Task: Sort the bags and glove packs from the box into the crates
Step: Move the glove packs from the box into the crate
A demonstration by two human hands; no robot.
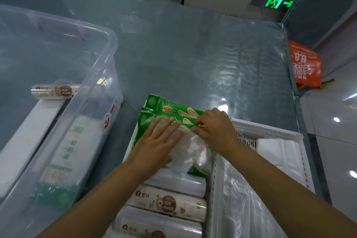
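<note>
Dim, cool overhead light glares off the table cover [222, 60] and floor [336, 120]; wide-angle edges bend

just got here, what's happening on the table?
A person is sorting packs into white crates. The left hand lies flat on the green glove packs at the far end of the left crate, while the right hand pinches their edge. Bag rolls fill the crate's near end. One roll remains in the clear box.
</note>
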